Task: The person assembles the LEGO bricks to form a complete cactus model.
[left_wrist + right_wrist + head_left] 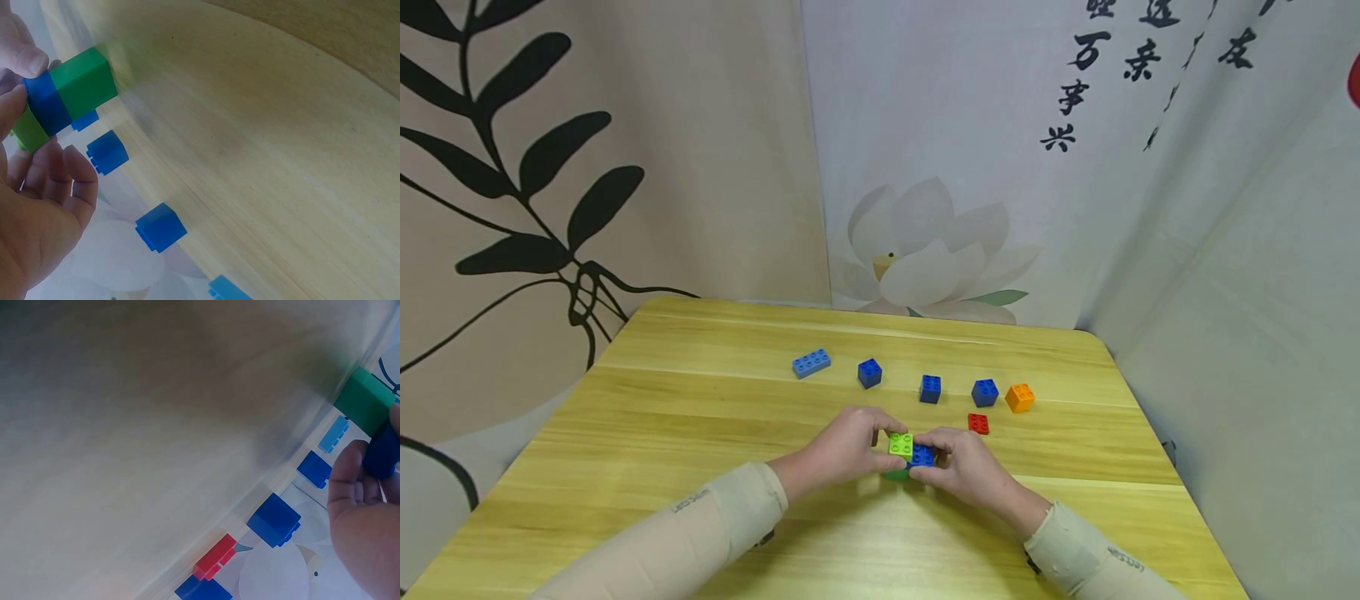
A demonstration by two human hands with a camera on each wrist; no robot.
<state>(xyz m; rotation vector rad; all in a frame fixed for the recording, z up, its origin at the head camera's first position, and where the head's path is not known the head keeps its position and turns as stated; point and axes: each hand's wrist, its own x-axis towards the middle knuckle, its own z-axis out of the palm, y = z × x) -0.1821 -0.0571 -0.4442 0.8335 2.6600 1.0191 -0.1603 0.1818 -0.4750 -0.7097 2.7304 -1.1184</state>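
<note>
Over the near middle of the table, both hands hold a small stack of toy building bricks. My left hand (853, 442) pinches the lime green brick (900, 447) on top between thumb and fingers. From the other side, my right hand (966, 467) grips the blue brick (922, 456) beneath it. Below that sits a larger green brick (86, 81), with only a sliver showing in the head view. The left wrist view has the three layers pressed together. In the right wrist view, fingers partly cover the blue brick, and the green brick (365, 401) shows beside them.
Beyond the hands, a loose row runs across the wooden table (700, 375): a light blue brick (812, 363), several blue bricks (869, 373) and an orange brick (1020, 397). A flat red brick (978, 423) lies nearer the right hand. Printed curtains hang behind the table.
</note>
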